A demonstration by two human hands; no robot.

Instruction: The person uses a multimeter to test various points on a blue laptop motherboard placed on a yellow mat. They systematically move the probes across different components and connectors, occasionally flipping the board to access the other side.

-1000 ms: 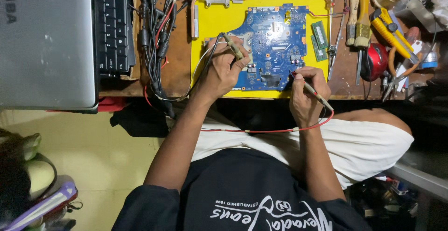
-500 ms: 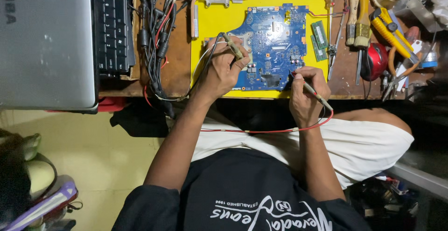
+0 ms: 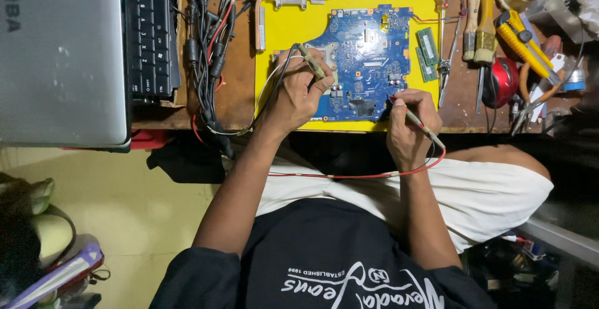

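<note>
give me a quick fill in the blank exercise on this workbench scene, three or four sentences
1. The blue circuit board lies on a ____ mat.
2. The probe in the right hand trails a ____ wire.
3. The left hand holds a probe over the board's ____ edge.
4. The closed grey laptop sits at the far ____ of the picture.

Missing words: yellow; red; left; left
</note>
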